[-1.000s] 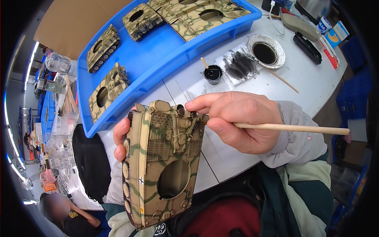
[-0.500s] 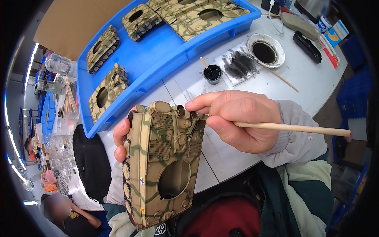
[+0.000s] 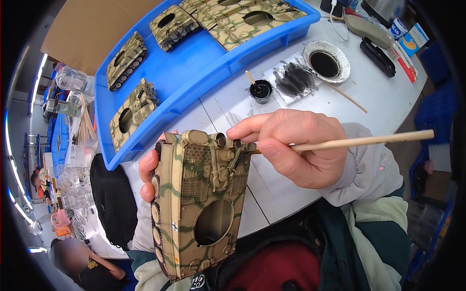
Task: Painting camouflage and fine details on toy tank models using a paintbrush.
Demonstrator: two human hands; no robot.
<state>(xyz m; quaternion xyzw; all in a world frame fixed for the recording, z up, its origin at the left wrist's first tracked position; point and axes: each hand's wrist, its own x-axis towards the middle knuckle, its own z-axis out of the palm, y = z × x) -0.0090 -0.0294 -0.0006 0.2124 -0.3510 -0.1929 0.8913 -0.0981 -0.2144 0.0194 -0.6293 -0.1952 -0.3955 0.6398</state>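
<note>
The model tank (image 3: 196, 195) is tan, green-striped, with a round opening (image 3: 212, 223). Left fingers (image 3: 147, 167) grip its side; right fingers (image 3: 280, 156) pinch a wooden stick (image 3: 369, 141).

Blue plastic tray nearest us (image 3: 179, 68): one
Small round black cup (image 3: 263, 100): one
Round white bowl of dark liquid (image 3: 345, 58): one
White sheet smeared black (image 3: 292, 80): one
Tan tank hulls with green camouflage (image 3: 189, 213): we count one held and at least five in the tray
Slim round pale-wood sticks (image 3: 369, 141): we count three: one held, one in the cup, one on the white desk (image 3: 383, 104); we cannot count the bundle at left (image 3: 86, 122)
</note>
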